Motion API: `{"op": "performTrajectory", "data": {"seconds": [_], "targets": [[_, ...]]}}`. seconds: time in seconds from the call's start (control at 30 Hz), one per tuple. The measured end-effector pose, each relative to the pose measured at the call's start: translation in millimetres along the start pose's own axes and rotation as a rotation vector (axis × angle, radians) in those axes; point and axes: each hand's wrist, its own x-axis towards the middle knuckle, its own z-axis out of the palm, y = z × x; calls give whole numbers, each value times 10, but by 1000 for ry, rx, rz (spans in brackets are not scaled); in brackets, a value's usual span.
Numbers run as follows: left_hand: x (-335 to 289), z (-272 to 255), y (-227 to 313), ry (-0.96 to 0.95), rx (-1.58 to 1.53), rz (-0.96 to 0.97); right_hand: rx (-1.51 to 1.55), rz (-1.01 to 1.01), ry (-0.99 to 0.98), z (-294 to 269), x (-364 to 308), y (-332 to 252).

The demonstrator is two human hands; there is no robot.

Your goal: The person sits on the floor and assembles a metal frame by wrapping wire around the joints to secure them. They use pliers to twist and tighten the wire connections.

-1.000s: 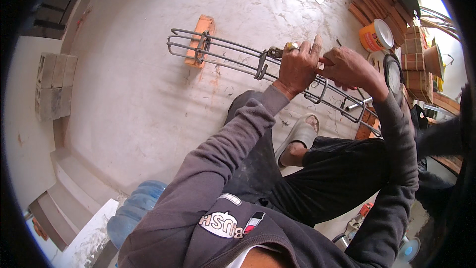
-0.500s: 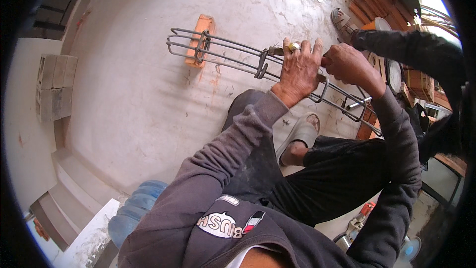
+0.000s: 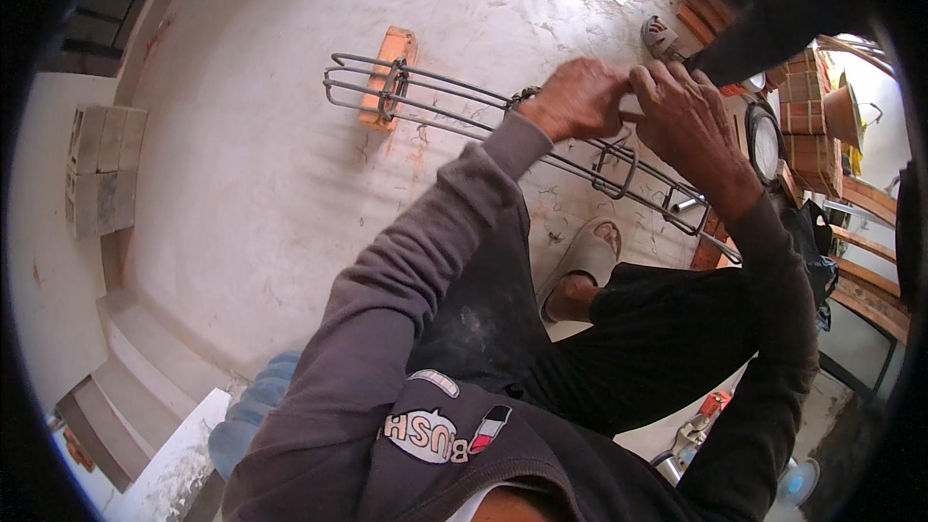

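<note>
A long cage of thin steel rebar (image 3: pixel 440 123) with bent stirrups lies slantwise in front of me, its far left end propped on an orange brick (image 3: pixel 394 43). My left hand (image 3: pixel 580 97) is closed above the middle of the cage, close to a stirrup joint it partly covers. Beside it, my right hand (image 3: pixel 688 121) is closed too, with fingers bent and pressed together, nearly meeting the left. Whatever either hand grips is hidden by the fingers. Another stirrup (image 3: pixel 630 174) shows just below the right hand.
My sandalled foot (image 3: pixel 592 256) rests below the cage. Another person's dark-clothed leg (image 3: pixel 764 39) and shoe (image 3: pixel 660 37) are at the upper right. Grey blocks (image 3: pixel 106 169) stand at the left, a blue water bottle (image 3: pixel 246 416) at lower left. Stacked bricks (image 3: pixel 807 106) fill the right.
My left hand has gone from spread over the cage to closed and slightly higher. My right hand has turned from a fist to bent fingers. The other person's leg has swung upward.
</note>
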Motion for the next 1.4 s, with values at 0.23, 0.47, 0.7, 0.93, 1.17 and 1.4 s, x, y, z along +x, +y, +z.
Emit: {"op": "performTrajectory", "data": {"seconds": [0.23,0.47,0.7,0.93,1.17,1.4], "targets": [[119,-281,-229,-163,-84,100,-10,49,-102,161,80,130],[-224,-535,-502,-34,-286,-143,1086,363,-755,256,-92,304],[-884,-132,-152,403,33,-348,1130,353,-710,185,-37,264],[-623,509,410,512,395,-70,1473,272,-686,189,-156,329],[-426,559,17,510,180,-17,257,121,-176,-90,-64,-246],[-263,569,-48,525,55,82,-313,-39,-18,184,-155,-263]]}}
